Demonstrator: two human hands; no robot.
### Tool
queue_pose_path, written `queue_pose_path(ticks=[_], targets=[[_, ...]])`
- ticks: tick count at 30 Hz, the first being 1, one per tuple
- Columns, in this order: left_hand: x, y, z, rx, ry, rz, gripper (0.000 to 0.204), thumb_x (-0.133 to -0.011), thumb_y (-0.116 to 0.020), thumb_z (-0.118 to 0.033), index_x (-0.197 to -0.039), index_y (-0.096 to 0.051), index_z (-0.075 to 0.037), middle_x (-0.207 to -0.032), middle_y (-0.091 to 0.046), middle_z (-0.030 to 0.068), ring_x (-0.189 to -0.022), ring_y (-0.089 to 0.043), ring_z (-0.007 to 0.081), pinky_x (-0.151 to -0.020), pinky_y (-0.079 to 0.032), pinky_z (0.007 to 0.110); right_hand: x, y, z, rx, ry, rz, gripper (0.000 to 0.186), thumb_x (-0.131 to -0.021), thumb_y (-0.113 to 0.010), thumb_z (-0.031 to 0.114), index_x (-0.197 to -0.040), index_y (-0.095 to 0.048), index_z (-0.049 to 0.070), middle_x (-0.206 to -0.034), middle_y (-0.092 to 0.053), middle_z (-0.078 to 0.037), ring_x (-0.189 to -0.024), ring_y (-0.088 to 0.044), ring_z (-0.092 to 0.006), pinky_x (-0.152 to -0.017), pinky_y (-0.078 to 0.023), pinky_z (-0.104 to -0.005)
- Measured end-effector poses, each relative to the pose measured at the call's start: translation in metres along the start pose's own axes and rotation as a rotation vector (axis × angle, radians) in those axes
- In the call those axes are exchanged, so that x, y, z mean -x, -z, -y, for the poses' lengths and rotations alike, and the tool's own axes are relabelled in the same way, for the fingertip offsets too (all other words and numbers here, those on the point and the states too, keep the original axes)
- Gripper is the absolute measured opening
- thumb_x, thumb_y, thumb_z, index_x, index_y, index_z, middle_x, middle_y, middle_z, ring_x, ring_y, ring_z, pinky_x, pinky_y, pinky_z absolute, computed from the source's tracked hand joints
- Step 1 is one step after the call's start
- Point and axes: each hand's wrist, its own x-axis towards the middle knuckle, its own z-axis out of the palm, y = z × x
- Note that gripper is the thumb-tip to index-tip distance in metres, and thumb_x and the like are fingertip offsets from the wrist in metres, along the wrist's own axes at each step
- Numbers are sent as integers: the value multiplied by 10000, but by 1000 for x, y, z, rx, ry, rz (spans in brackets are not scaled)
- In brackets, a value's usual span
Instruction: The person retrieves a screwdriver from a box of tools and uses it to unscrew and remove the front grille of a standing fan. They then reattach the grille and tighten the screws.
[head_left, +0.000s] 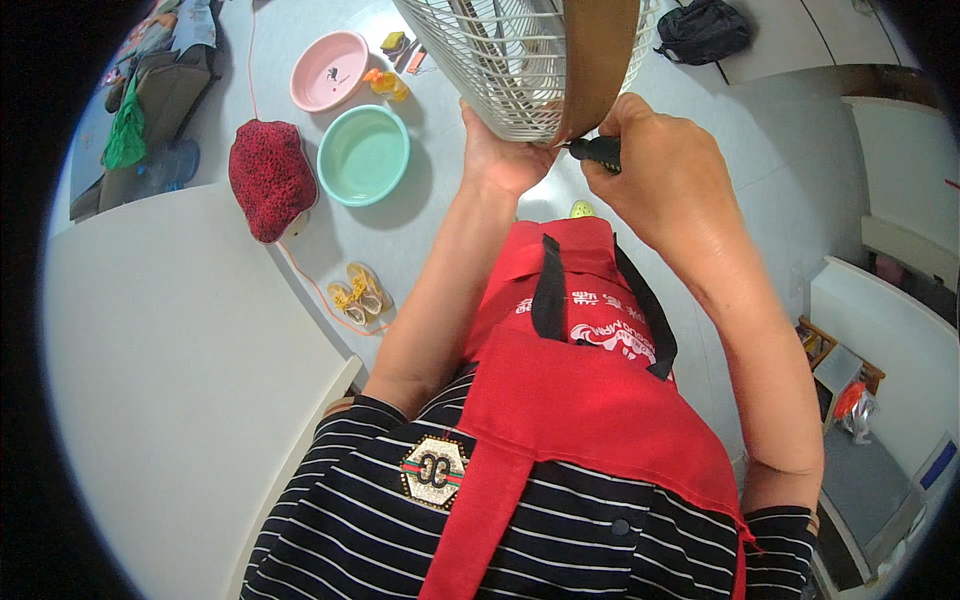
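An electric fan's white wire cage [490, 70], with a brown band [600, 70] round its rim, is at the top middle. My left hand [508, 158] holds the cage's bottom edge from below, its fingertips partly hidden behind the rim. In my right hand [665, 165] is a screwdriver [597, 152] with a dark handle, gripped between thumb and fingers. The screwdriver points left, its tip at the lower edge of the brown band. Whether it sits in a screw is too small to tell.
On the floor to the left are a pink basin [330, 70], a green basin [364, 156], a yellow-orange toy duck [388, 85], a red patterned cushion [272, 180] and small yellow shoes [360, 292]. A black bag [703, 32] lies at the far right. An orange cord [305, 275] crosses the floor.
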Motion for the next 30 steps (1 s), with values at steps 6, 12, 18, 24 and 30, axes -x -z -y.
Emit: queue_pose_path(ticks=[6, 12, 18, 24, 30], targets=[[-6, 7, 0, 45, 13, 103, 634, -834, -215, -578, -1212, -452, -127, -1173, -503, 78, -1049, -496, 262, -861, -445, 426, 3, 11, 1, -43, -10, 113, 267, -753, -605, 208, -838, -532, -34, -676, -604, -203, -669, -607, -366, -620, -494, -422], [-5, 0, 6, -22, -50, 167, 635, -829, -209, -569, -1218, -454, -130, -1184, -502, 68, -1071, -481, 269, -897, -414, 458, -13, 21, -9, 29, 22, 265, 291, -768, -561, 238, -831, -558, -46, -691, -605, -218, -662, -607, -352, -640, -492, -413], [-6, -4, 8, 107, -13, 135, 583, -813, -277, -552, -1193, -495, -168, -1178, -527, 44, -1083, -472, 254, -932, -350, 434, -16, 21, -17, -256, -216, 363, 317, -735, -603, 265, -868, -573, -21, -664, -599, -178, -577, -581, -235, -552, -450, -341], [-7, 12, 8, 222, 28, 357, 682, -794, -228, -617, -1280, -416, -177, -1283, -428, 80, -1164, -396, 298, -985, -286, 504, -20, 27, 5, -507, -549, 527, 276, -760, -582, 186, -941, -554, -20, -593, -517, -39, -543, -472, -102, -463, -370, -253], [-31, 5, 8, 410, 23, 197, 686, -747, -290, -627, -1234, -446, -168, -1250, -441, 83, -1117, -429, 301, -917, -366, 503, -21, 24, 1, -388, -396, 502, 299, -751, -567, 162, -988, -587, -19, -660, -560, -72, -554, -468, -100, -505, -400, -245]])
